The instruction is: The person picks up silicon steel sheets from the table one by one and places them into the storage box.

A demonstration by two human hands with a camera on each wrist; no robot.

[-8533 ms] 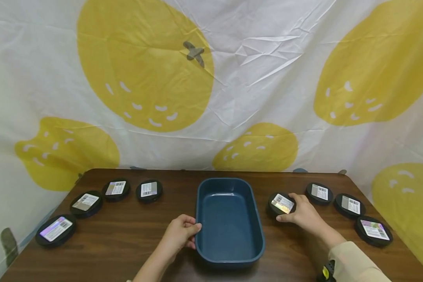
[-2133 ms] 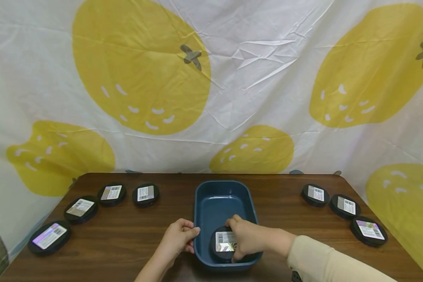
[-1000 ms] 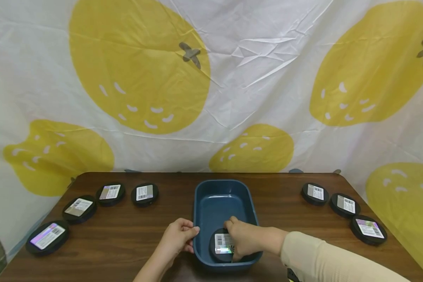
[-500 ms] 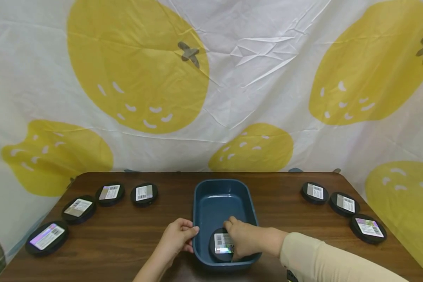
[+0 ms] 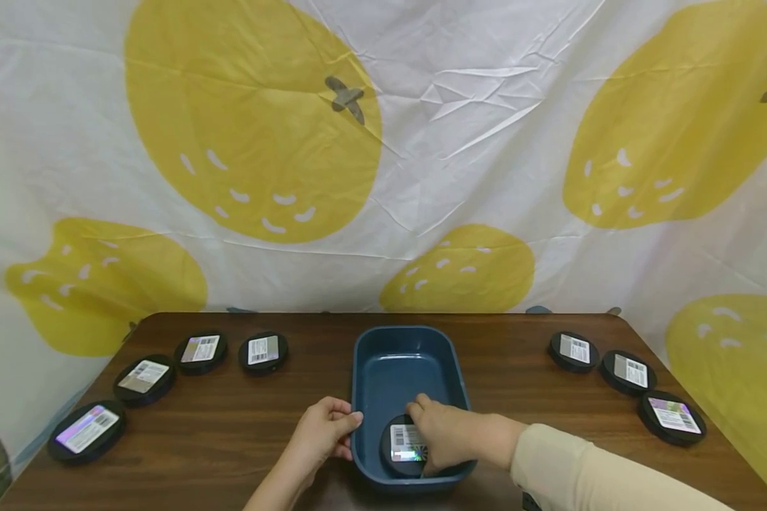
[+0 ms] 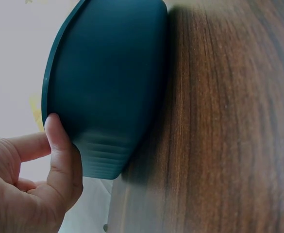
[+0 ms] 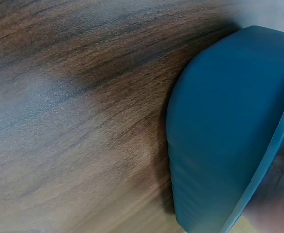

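Left hand (image 5: pixel 322 429): fingers pinch the left rim of the blue tray (image 5: pixel 403 372). Right hand (image 5: pixel 447 434): fingers grip the right side of a black tin (image 5: pixel 401 448), label up, inside the tray's near end. On the tabletop (image 5: pixel 230 433), four similar tins (image 5: pixel 86 431) lie left, three (image 5: pixel 671 417) right.

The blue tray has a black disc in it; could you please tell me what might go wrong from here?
The left hand pinches only one side of the blue tray, so it might pivot if bumped. The right hand, gripping the black disc inside, could knock the tray's right wall when lifting out.
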